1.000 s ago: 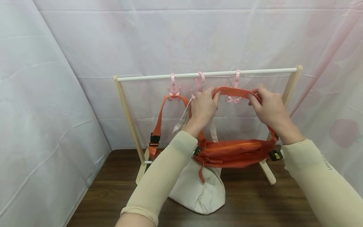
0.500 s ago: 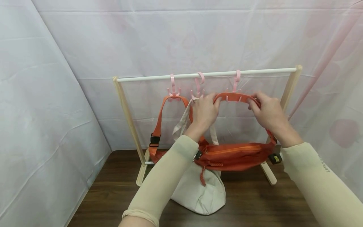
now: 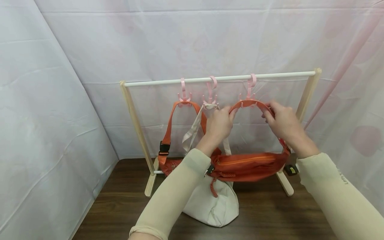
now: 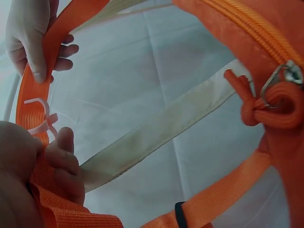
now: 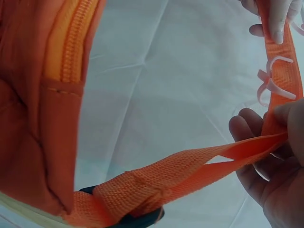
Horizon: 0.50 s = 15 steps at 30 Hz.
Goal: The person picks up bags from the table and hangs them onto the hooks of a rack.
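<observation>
Both hands hold the orange strap (image 3: 248, 103) of a red-orange waist pack (image 3: 250, 164). My left hand (image 3: 219, 125) pinches the strap left of the right-hand pink hook (image 3: 249, 90), and my right hand (image 3: 283, 121) pinches it on the other side. Between them, the strap arches over the hook's lower prongs; pink prongs (image 4: 43, 116) show in front of the webbing in the left wrist view. Below hangs the pack, its zipper facing me. The right wrist view shows the strap (image 5: 190, 171) doubled near my right fingers, with a dark buckle (image 5: 142, 221) by the pack.
A white rod (image 3: 156, 82) on a wooden stand carries several pink hooks. Another orange waist pack (image 3: 171, 165) hangs by its strap from the left hook (image 3: 183, 91). A cream cloth bag (image 3: 214, 203) hangs from the middle hook (image 3: 210, 90), its bottom at the brown table (image 3: 111, 203).
Both hands have lowered the strap from in front of the right hook's stem onto its prongs, which now poke out before the webbing. The pack has sunk slightly with it.
</observation>
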{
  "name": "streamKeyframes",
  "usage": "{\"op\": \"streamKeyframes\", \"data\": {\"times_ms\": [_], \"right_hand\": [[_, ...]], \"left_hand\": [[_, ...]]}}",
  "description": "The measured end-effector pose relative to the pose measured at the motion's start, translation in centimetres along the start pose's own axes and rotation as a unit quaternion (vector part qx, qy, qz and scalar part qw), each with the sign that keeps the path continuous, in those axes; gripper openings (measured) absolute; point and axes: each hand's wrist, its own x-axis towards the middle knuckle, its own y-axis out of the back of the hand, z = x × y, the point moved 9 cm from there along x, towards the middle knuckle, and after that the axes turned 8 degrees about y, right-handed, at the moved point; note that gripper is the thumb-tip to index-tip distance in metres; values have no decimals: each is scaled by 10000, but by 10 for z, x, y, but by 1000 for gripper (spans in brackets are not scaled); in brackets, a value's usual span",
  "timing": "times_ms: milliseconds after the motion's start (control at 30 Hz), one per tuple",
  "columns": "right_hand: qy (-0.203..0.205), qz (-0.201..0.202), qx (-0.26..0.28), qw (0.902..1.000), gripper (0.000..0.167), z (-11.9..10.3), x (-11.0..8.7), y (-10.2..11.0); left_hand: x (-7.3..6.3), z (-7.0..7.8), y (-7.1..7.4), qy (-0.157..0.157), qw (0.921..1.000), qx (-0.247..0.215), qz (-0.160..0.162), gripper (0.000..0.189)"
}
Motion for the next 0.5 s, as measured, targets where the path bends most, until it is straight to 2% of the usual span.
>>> {"op": "streamKeyframes", "data": {"times_ms": [133,233,400,500], "right_hand": [[86,-37,-92,9999,19,1,-2,-3],[154,34,-170,9997,20,2,-3,-4],[200,69,-178,9996,22,2,-4,-5],[146,11,-139,9998,23,3,-5,-6]], "left_hand": [[-6,-2,-2,-38,10000,-31,-70,34],[-11,-3,-2,-139,9998,-108,9,36],[-23,-4,2,-369,9983,-310,328,32],[-29,-4,8,-495,9961,-323,652,32]]}}
